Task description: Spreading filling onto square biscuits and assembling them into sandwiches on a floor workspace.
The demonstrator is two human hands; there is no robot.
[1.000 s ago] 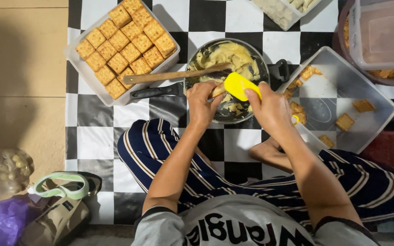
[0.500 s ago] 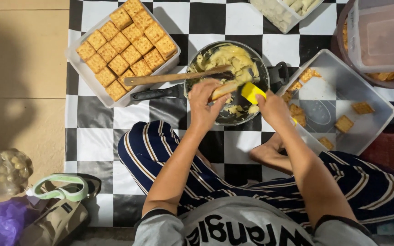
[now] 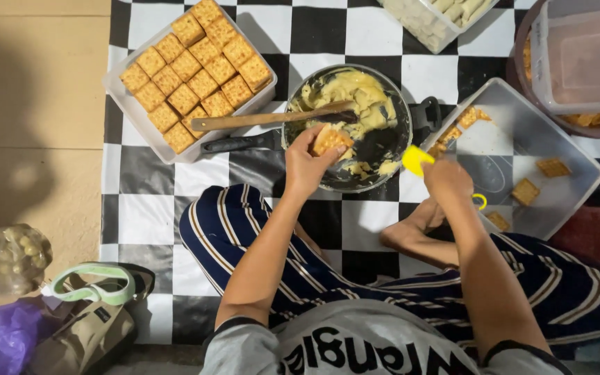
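My left hand holds a square cracker spread with yellow paste over the near rim of a black pan. The pan holds yellow paste, and a wooden spatula rests across its left rim. My right hand grips a yellow scraper just outside the pan's right edge, above a clear tray with a few crackers. A white tray at the upper left is packed with several rows of finished crackers.
I sit cross-legged in striped trousers on a black-and-white checked mat. A clear tub stands at the upper right, another container at the top. Bags lie on the tiled floor at the lower left.
My right hand has drawn the yellow scraper off the cracker and out to the right of the pan. My left hand still holds the cracker over the pan.
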